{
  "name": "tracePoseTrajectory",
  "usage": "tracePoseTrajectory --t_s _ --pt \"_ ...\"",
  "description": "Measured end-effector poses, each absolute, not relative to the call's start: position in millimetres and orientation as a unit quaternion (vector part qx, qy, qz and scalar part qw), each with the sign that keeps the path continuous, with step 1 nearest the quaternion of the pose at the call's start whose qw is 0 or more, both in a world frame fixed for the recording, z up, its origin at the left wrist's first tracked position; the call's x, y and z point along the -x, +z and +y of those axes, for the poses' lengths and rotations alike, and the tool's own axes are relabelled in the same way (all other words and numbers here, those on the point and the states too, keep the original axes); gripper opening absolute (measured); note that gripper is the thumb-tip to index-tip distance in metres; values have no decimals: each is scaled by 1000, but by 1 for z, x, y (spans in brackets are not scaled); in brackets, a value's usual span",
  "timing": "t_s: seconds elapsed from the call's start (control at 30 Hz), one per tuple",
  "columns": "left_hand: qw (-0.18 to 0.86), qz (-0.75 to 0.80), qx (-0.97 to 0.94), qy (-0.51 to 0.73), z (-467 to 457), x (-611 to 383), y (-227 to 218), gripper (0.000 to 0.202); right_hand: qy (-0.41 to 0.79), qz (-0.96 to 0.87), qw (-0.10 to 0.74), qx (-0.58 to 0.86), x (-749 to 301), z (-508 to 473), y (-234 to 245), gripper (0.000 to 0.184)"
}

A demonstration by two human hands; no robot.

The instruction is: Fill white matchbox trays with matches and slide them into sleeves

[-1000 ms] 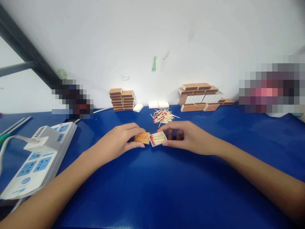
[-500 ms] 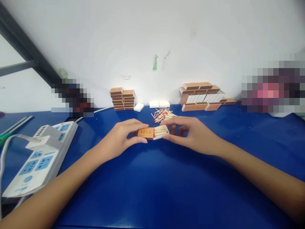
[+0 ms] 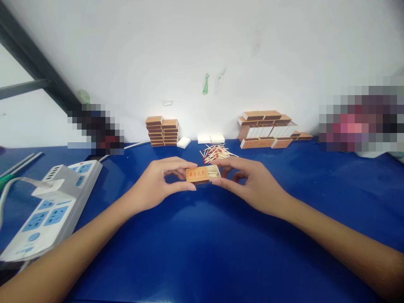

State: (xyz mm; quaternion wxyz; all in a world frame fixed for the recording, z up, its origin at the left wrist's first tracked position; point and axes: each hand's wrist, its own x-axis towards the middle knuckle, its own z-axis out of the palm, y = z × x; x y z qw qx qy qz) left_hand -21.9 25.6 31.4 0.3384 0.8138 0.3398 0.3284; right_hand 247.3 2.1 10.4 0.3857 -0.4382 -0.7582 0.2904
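Both hands hold one matchbox just above the blue table (image 3: 202, 235). My left hand (image 3: 158, 185) pinches the orange matchbox sleeve (image 3: 196, 174) between thumb and fingers. My right hand (image 3: 249, 183) grips the white tray of matches (image 3: 213, 171), which sits mostly inside the sleeve with only its right end showing. A loose heap of red-tipped matches (image 3: 216, 152) lies right behind the hands.
A stack of orange matchboxes (image 3: 162, 131) stands against the wall, with white empty trays (image 3: 211, 138) beside it and a larger pile of sleeves and trays (image 3: 268, 128) to the right. A white power strip (image 3: 50, 202) with a plugged adapter lies at the left.
The tray of matches was apart from the sleeve, beside it. My right hand has pushed it leftward into the sleeve, and both hands have lifted slightly.
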Motion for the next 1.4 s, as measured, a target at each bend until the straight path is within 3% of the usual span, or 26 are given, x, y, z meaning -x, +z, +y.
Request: tracePoseTrajectory --t_s 0.17,0.33,0.47,0.57,0.73,0.97,1.07,1.2,1.4 --pt "337 394 -749 412 21 14 26 43 378 -626 492 472 -227 -19 5 71" --pt "415 406 -675 455 15 5 17 44 556 -586 399 434 -211 -47 9 78" --pt "431 394 -665 466 13 3 11 44 543 -563 450 430 -211 -49 19 81" --pt "421 383 -678 465 12 2 8 43 560 -612 380 408 -212 -48 25 86" --pt "368 401 -699 463 11 1 9 41 475 -692 355 411 -219 -43 21 73" --pt "262 400 -757 445 12 5 11 38 268 -770 340 468 -229 -22 11 61" --pt "258 383 -774 432 12 6 10 44 271 -760 368 461 -231 -13 11 57" --pt "270 377 -765 447 13 6 9 48 255 -771 382 441 -231 6 16 38" --pt "288 465 -653 523 22 5 4 47 186 -749 448 452 -198 76 33 32"
